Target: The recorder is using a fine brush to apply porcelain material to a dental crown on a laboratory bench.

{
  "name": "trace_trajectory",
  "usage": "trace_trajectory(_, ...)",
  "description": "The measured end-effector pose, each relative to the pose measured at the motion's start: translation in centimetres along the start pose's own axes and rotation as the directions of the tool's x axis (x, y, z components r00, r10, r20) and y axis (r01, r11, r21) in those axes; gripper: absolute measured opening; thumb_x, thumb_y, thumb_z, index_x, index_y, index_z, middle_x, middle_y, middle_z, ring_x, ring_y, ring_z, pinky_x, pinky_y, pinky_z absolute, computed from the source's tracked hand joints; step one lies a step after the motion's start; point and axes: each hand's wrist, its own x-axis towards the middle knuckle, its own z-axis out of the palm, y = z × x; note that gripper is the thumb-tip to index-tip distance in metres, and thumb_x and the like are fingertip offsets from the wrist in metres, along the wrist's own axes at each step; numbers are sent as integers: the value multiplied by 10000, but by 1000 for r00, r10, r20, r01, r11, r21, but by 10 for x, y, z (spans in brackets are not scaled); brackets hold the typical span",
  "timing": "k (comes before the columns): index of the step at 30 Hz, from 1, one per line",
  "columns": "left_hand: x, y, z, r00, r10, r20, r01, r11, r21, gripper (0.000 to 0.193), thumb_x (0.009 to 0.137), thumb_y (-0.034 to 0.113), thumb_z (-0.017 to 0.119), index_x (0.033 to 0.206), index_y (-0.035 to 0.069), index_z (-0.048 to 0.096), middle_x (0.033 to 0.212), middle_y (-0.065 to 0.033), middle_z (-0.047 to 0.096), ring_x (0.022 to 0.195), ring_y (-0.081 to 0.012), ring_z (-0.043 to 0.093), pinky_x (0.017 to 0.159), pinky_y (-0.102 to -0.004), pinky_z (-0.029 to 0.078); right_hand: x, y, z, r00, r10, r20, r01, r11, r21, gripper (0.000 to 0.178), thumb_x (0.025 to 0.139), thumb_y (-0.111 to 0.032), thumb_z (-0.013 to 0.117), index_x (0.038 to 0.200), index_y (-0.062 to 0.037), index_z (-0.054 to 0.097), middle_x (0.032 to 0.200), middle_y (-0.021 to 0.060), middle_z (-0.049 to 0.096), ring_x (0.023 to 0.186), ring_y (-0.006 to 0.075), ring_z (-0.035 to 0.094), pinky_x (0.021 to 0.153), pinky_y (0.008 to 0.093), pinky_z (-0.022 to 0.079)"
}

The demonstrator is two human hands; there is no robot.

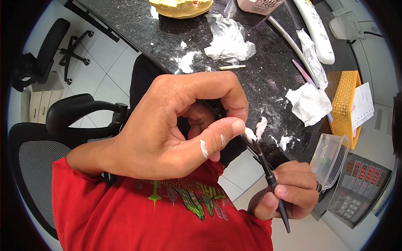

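My left hand [167, 125] pinches a small white piece [250, 134] between thumb and forefinger; its exact kind is hard to make out. White paste is smeared on the thumb, and the other fingers are curled, partly hidden behind it. In my right hand [298, 188] is a slim black brush-like tool [270, 180], gripped near its middle. Its dark, pointed tip reaches up to the white piece and appears to touch it. Just beyond, a pinkish-white smear [261, 128] lies on the dark worktop [184, 33].
Crumpled tissues [230, 39], white powder [187, 62], and a yellow dental model [180, 8] lie farther back. To the right are a purple-handled tool [305, 73], yellow basket [343, 104], clear plastic box [330, 161] and control panel [358, 188]. A black chair [31, 167] stands left.
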Motion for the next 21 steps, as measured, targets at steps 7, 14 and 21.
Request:
trace_trajectory(7, 1, -1, 0, 1000, -5, 6, 6, 998, -58, 134, 897, 64, 553, 853, -53, 509, 846, -139, 545, 595, -119, 587, 501, -200, 506, -2, 0, -2, 999, 19, -26, -18, 1000, 21, 229, 663, -38, 682, 868, -42, 581, 723, 76, 582, 571, 173, 577, 476, 234, 494)
trace_trajectory(14, 1, -1, 1, 1000, -16, -12, 14, 996, -89, 134, 898, 71, 556, 859, -51, 513, 850, -136, 551, 581, -123, 592, 503, -206, 503, -1, 0, 1, 999, 11, -33, -10, 1000, 23, 226, 665, -40, 683, 868, -40, 583, 719, 80, 584, 562, 172, 576, 460, 230, 488)
trace_trajectory(21, 1, 2, 1, 999, -40, -9, 39, 991, -130, 134, 900, 72, 553, 858, -48, 512, 843, -130, 548, 589, -123, 597, 511, -206, 505, -6, 0, -1, 998, -28, -55, 27, 999, -21, 231, 784, -177, 667, 877, -44, 502, 699, 57, 484, 518, 127, 436, 454, 224, 361)
